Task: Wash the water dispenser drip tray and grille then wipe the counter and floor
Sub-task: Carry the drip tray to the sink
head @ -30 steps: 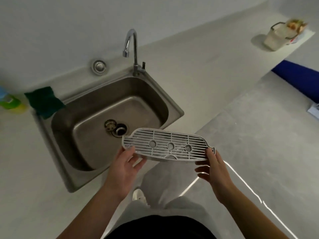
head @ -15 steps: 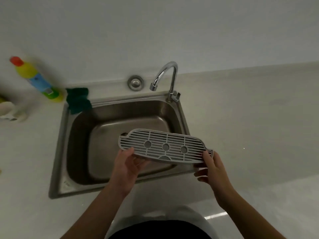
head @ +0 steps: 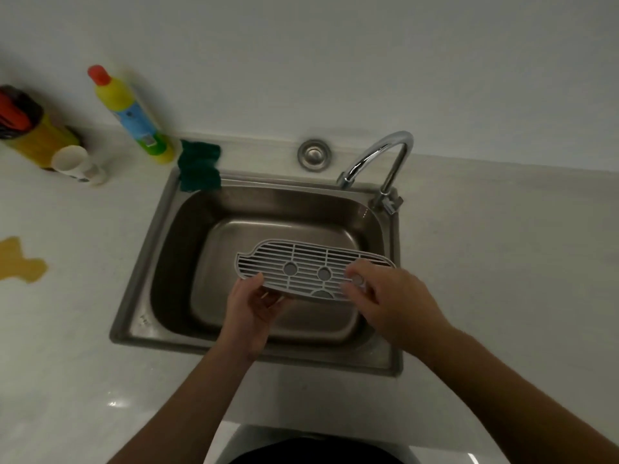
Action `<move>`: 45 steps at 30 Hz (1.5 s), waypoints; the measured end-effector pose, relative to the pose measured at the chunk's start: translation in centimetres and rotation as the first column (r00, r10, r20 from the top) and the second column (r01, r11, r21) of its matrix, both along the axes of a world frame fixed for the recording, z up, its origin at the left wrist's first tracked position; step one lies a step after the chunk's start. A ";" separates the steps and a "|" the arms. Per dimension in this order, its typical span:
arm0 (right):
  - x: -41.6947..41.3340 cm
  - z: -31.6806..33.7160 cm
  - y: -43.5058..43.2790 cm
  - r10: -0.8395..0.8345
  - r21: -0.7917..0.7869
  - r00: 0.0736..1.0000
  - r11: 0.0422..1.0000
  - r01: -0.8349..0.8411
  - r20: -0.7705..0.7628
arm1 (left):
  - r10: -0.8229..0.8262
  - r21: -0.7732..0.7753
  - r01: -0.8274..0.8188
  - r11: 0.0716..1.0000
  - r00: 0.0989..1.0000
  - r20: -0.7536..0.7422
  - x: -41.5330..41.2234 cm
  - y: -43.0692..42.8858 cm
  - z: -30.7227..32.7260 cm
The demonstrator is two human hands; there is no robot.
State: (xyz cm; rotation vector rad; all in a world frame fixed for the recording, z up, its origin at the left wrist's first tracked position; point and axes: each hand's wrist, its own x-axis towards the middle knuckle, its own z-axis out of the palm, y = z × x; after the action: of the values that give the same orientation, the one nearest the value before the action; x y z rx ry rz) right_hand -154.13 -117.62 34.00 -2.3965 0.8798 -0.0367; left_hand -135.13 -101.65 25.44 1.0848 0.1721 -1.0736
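Note:
The grey slatted grille [head: 301, 266] with three round holes hangs level over the steel sink [head: 160, 236]. My left hand [head: 251, 309] grips its near left edge from below. My right hand [head: 392, 296] lies over its right end, fingers on top of the slats, blurred. The chrome tap [head: 382, 159] stands at the sink's back right, with no water running. A green sponge [head: 199, 165] rests on the sink's back left corner. The drip tray is not in view.
A yellow detergent bottle [head: 134, 118] with a red cap, a white cup [head: 75, 164] and a yellow can [head: 30, 128] stand on the white counter [head: 502, 262] at the back left. A yellow-brown spill [head: 20, 262] lies on the counter at the left. A round steel plug [head: 314, 154] sits behind the sink.
The view has swung left and squared up on the sink. The grille has moved over the basin. My right hand has shifted from the grille's right tip onto its top.

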 end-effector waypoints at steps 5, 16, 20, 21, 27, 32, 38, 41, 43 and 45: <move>5.2 -2.5 0.4 0.160 -0.047 0.974 0.984 -0.169 -0.160 | -0.015 -0.002 0.015 1.000 1.000 -0.004 1.9 0.3 -0.8; 9.8 -2.2 -0.3 0.218 -0.150 0.927 0.950 -0.273 -0.304 | -0.059 -0.037 0.058 0.998 0.998 -0.022 6.0 -1.2 -2.5; 10.2 -1.8 -0.7 0.224 -0.159 0.936 0.949 -0.274 -0.272 | -0.099 -0.080 0.098 0.992 0.995 -0.018 6.8 -1.9 -2.8; 10.4 -1.7 -1.1 0.230 -0.123 0.927 0.953 -0.276 -0.297 | -0.110 -0.093 0.109 0.990 0.994 -0.011 6.9 -2.1 -2.8; 10.7 -1.4 -1.8 0.253 -0.194 0.902 0.923 -0.334 -0.351 | -0.111 -0.115 0.106 0.988 0.993 -0.039 6.8 -3.0 -2.9; 10.3 -0.3 -2.2 0.262 -0.184 0.904 0.924 -0.336 -0.339 | -0.092 -0.097 0.087 0.991 0.994 -0.052 6.9 -2.6 -3.4; 7.4 0.8 -4.6 0.176 -0.040 0.950 0.981 -0.192 -0.258 | -0.029 -0.013 0.028 1.000 0.998 -0.064 8.0 -0.8 -4.6; 4.5 0.0 -5.9 0.035 0.018 0.975 0.999 -0.032 -0.221 | -0.018 0.016 0.019 1.000 0.999 -0.031 8.2 0.2 -4.5; 2.2 -1.4 -6.6 -0.074 -0.012 0.969 0.997 0.073 -0.234 | -0.014 0.067 0.013 0.998 1.000 0.017 8.5 0.9 -4.3; 0.1 -3.4 -7.0 -0.172 -0.038 0.942 0.985 0.169 -0.290 | -0.004 0.108 -0.004 0.994 0.997 0.077 8.8 1.4 -4.1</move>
State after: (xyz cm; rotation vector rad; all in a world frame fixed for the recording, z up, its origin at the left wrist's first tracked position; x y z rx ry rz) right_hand -153.98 -124.58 30.60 -2.3666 1.2248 0.2527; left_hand -126.34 -100.28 21.31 1.2215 0.1695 -1.0299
